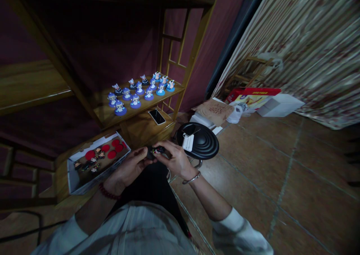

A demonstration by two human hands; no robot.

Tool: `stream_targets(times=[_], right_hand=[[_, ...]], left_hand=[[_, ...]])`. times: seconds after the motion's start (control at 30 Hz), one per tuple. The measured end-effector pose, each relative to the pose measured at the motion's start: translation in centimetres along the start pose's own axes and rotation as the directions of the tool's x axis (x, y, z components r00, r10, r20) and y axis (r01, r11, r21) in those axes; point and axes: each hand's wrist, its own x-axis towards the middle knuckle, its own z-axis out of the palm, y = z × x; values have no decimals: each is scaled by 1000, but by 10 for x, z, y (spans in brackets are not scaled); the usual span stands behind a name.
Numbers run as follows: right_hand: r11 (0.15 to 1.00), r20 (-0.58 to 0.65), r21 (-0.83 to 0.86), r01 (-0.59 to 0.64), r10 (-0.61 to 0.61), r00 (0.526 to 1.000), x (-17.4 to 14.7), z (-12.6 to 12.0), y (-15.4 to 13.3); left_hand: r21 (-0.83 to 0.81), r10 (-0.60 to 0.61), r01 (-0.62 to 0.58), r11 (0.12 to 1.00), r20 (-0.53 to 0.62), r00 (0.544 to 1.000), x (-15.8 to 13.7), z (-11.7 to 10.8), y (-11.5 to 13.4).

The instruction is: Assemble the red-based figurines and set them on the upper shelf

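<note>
Figurine (156, 150) pinched btwn L hand (131, 168) & R hand (177, 159), fingers (166, 146) curled close.

I could read no words anywhere from my spot. The red box (254, 99) bore yellow characters (260, 93), too small to make out.

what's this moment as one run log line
left hand and right hand: holding small dark figurine | open box: red discs, loose figurines | shelf: purple-based figurines | black stool: white object
</note>
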Motion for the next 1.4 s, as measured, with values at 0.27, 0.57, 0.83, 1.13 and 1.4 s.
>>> stream_targets(times=[0.27,0.57,0.83,1.13,1.4], right_hand=[[999,133,-36,9,-5,991,13,-8,-2],[993,256,-118,22,9,967,22,-11,-8],[993,293,-102,59,-27,956,26,-12,-10],[983,349,-107,150,-104,931,27,-12,-17],[975,430,-80,208,-154,890,29,-13,-21]], left_hand=[[-70,22,-21,997,20,1000,2,2,1],[-64,20,-16,998,71,997,-3,-7,-2],[-21,25,-23,1000,98,995,-4,-10,0],[-12,-14,15,1000,93,996,-7,-13,-3],[-20,-113,116,993,92,989,-10,-22,-7]])
